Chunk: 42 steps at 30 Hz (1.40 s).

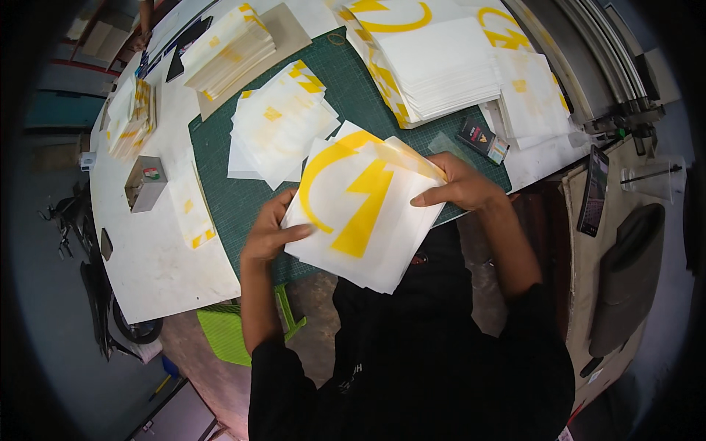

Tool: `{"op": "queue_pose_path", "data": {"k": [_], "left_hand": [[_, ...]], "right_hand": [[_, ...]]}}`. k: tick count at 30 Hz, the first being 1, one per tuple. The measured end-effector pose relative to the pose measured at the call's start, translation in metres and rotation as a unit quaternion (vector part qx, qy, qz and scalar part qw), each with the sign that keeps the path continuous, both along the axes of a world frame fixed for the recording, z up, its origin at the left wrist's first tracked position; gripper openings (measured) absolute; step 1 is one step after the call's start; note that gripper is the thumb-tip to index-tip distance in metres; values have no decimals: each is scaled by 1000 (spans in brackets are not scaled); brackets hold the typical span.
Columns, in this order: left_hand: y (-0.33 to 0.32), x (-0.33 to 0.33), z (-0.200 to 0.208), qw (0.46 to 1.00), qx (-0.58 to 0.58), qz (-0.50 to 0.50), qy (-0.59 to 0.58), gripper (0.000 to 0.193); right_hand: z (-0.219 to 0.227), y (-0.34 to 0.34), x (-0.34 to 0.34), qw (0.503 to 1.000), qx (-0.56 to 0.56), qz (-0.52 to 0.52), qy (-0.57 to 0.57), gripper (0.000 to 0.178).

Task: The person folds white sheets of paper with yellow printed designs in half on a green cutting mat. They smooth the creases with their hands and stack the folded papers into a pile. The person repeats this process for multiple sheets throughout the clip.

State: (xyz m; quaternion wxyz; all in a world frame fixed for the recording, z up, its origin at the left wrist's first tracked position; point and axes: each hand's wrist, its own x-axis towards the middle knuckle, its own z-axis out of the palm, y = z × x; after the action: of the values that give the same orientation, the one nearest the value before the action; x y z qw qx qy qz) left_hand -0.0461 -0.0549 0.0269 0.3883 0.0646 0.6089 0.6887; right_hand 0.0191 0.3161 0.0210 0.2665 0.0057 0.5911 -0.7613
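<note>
Between my two hands I hold a stack of white paper sheets (pixel 309 253) printed with a bold yellow design, over the near edge of a green cutting mat (pixel 243 228). My left hand (pixel 270 228) grips its left edge, thumb on top. On the right edge my right hand (pixel 460 184) is closed the same way, its fingers partly hidden beneath the paper. Just beyond lies a loose fanned pile of similar sheets (pixel 276 125) on the mat. A thick stack of white and yellow sheets (pixel 441 73) stands farther back to the right.
Another tall paper stack (pixel 228 55) rests on a grey board at the back left, with a further bundle (pixel 134 121) left of it. A small grey box (pixel 145 184) sits on the white table (pixel 147 257). A dark packet (pixel 478 140) lies right of the mat.
</note>
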Motion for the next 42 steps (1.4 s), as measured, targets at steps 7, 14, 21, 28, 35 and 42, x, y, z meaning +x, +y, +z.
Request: {"op": "queue_pose_path", "data": {"k": [7, 14, 21, 28, 35, 42], "left_hand": [[31, 21, -9, 989, 13, 143, 44, 52], [50, 40, -17, 965, 31, 223, 133, 51], [32, 41, -6, 956, -25, 177, 231, 75], [44, 51, -8, 935, 48, 210, 282, 139], [65, 69, -17, 892, 41, 261, 367, 145], [69, 59, -15, 875, 58, 279, 391, 119]], "right_hand": [[-8, -24, 13, 948, -251, -195, 18, 67], [7, -55, 7, 957, -1, -252, 146, 54], [35, -46, -1, 938, 111, -196, 264, 47], [9, -44, 3, 927, 109, -108, 343, 71], [-2, -59, 18, 931, -60, -197, 302, 81], [-6, -58, 10, 923, 56, -170, 340, 67]]}}
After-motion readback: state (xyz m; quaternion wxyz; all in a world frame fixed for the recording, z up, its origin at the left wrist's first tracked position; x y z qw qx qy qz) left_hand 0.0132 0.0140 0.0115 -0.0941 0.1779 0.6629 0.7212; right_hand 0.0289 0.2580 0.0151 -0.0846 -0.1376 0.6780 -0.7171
